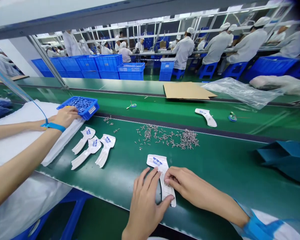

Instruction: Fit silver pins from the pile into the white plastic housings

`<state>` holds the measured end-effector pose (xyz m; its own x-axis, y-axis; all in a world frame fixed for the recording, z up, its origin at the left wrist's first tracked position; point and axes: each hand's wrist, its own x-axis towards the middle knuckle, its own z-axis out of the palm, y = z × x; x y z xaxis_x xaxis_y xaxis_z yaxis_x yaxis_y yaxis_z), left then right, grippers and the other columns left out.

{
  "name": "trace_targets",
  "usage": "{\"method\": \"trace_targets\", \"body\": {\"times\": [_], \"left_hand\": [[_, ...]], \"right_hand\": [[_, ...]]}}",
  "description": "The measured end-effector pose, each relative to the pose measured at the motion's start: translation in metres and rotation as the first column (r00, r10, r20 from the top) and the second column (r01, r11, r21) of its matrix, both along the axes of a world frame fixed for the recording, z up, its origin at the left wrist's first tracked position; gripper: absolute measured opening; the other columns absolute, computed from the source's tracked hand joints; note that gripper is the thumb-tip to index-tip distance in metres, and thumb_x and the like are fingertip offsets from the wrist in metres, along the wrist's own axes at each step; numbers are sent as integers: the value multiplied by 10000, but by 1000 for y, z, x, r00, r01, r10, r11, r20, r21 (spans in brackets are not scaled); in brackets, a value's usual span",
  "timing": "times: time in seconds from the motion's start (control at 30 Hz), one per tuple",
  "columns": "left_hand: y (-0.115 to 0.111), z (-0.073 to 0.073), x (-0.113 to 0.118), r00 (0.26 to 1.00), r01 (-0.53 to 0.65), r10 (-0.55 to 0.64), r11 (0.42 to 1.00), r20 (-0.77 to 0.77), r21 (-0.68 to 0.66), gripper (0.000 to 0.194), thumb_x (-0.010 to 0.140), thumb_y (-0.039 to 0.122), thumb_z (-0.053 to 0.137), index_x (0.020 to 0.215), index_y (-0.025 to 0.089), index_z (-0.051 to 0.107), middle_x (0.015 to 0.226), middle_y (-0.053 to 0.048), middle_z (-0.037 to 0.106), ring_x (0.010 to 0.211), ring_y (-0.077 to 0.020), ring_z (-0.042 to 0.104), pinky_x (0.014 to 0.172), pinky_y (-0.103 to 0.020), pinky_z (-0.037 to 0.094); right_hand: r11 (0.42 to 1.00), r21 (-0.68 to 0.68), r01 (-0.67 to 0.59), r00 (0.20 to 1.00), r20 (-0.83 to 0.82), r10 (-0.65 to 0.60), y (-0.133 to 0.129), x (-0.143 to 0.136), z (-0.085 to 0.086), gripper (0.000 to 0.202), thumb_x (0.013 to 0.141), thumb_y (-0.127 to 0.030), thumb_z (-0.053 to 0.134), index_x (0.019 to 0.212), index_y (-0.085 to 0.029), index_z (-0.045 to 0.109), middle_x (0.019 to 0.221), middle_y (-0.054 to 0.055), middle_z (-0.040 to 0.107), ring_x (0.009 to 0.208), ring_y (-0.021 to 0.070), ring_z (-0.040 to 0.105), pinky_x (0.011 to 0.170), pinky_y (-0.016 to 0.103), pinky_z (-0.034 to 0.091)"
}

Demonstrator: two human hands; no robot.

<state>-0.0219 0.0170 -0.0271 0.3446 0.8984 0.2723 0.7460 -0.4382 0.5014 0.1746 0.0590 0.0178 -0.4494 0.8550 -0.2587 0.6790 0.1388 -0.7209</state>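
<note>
Both our left hand (pixel 143 203) and right hand (pixel 183 185) press spread fingers (pixel 150 178) on the white plastic piece (pixel 162 176), just this side of the scattered screws (pixel 170 136), steadying it; fitting seems next.

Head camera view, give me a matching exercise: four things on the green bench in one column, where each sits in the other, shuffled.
Things:
1. white plastic handle-shaped part with blue inserts
2. small blue plastic tray of parts
3. pile of small silver metal screws
4. flat brown cardboard sheet

Places:
A. far side, beside clear plastic bag
B. under left hand and right hand
C. beside a co-worker's hand
D. bench middle

Pairs: 1-B, 2-C, 3-D, 4-A
</note>
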Motion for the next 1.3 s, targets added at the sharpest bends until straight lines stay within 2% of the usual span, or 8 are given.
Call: {"method": "trace_targets", "body": {"times": [0.23,0.43,0.6,0.87,0.97,1.07,1.17,1.3], "left_hand": [[2,-2,3,998,24,-26,999,-48,-39,571,885,386,674,1400,212,499,1455,-88,531,1337,-328,467,1034,-502,468],[1,-2,2,998,31,-33,998,-44,-63,572,891,373,667,1408,217,480,1482,-63,504,1356,-318,441,1046,-506,451],[2,-2,1,998,40,-43,996,-37,-80,558,906,371,646,1415,229,468,1486,-59,498,1355,-315,438,1045,-496,446],[2,-5,1,999,29,-33,997,-43,-78,550,901,376,654,1402,248,468,1486,-27,501,1346,-313,441,1037,-498,459],[2,-4,2,998,19,-23,998,-56,-62,533,897,369,661,1380,224,488,1481,-31,506,1343,-313,444,1037,-501,464],[2,-4,3,998,13,-16,999,-65,-46,528,889,360,674,1366,210,502,1478,-35,510,1337,-318,450,1037,-509,466],[3,-4,3,998,15,-17,999,-64,-33,529,886,374,677,1360,207,513,1465,-49,523,1326,-322,465,1026,-507,475],[3,-4,3,998,11,-12,1000,-60,-23,520,885,366,678,1354,206,522,1449,-60,540,1316,-320,479,1017,-500,481]], "right_hand": [[999,-16,-43,989,143,45,8,-2,8,213,986,-356,475,864,-240,606,874,34,651,837,227,583,690,304,395],[998,46,-49,982,184,40,3,-10,8,189,983,-274,442,843,-222,556,862,42,648,738,197,575,616,289,348],[1000,10,-21,976,218,19,7,-12,7,57,955,-260,499,908,-231,508,844,31,653,721,199,571,581,281,310],[997,-58,48,993,112,-42,7,-5,6,52,960,-301,509,970,-251,518,784,-1,643,766,207,582,615,283,353],[992,-84,98,995,33,-96,1,4,3,118,993,-330,441,1016,-256,530,795,-5,639,725,188,590,615,281,396],[971,-168,172,983,-34,-180,-3,10,-2,150,1001,-355,414,1059,-254,508,818,-10,646,697,169,620,626,276,451],[936,-266,229,963,-79,-258,-5,7,-8,209,973,-438,490,1060,-250,464,815,-20,664,644,161,643,602,272,479],[940,-217,264,953,-90,-288,-6,-2,-15,266,928,-450,581,1020,-248,434,757,-36,651,620,158,642,579,260,464]]}}
